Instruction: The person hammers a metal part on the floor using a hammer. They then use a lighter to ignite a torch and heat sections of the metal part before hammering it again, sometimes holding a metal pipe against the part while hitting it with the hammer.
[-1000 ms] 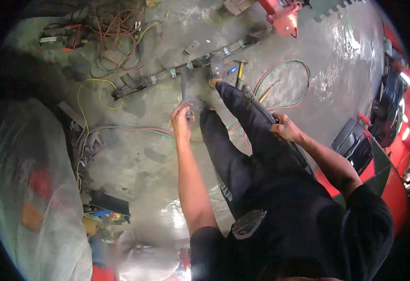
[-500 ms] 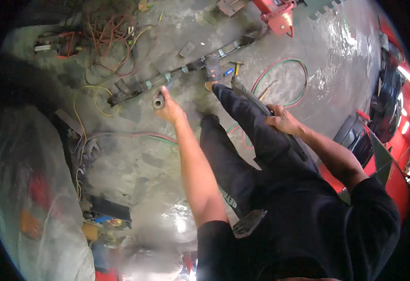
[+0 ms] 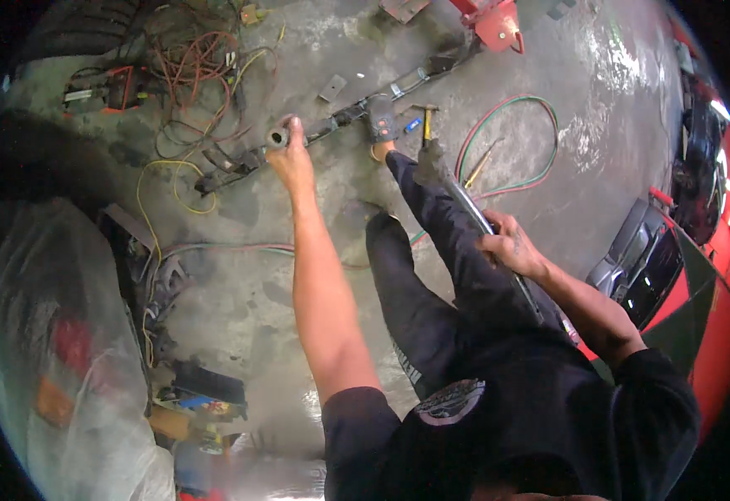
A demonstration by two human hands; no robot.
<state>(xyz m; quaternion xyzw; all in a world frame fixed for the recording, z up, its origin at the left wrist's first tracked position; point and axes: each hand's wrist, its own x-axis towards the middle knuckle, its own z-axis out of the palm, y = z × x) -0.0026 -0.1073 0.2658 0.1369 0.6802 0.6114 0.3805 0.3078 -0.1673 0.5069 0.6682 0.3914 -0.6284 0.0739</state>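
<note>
My left hand (image 3: 292, 159) is stretched far out over the concrete floor and grips a short grey metal tube (image 3: 278, 137) by its side, the open end facing up. Just beyond it lies a long dark metal bar assembly (image 3: 331, 127) running diagonally across the floor. My right hand (image 3: 507, 249) is closed around the handle of a long sledgehammer (image 3: 452, 188), whose grey head (image 3: 429, 162) points away from me along my right leg. My dark trouser legs stretch forward between both arms.
Tangled orange and yellow cables (image 3: 189, 67) lie at the far left. A green and red hose loop (image 3: 507, 142) and a small yellow-handled hammer (image 3: 425, 121) lie right of the bar. A red car (image 3: 699, 250) stands at the right, plastic sheeting (image 3: 56, 367) at the left.
My left hand has lifted the metal tube from near my knee and carried it outward to the left, toward the bar. My right hand has stayed on the sledgehammer handle.
</note>
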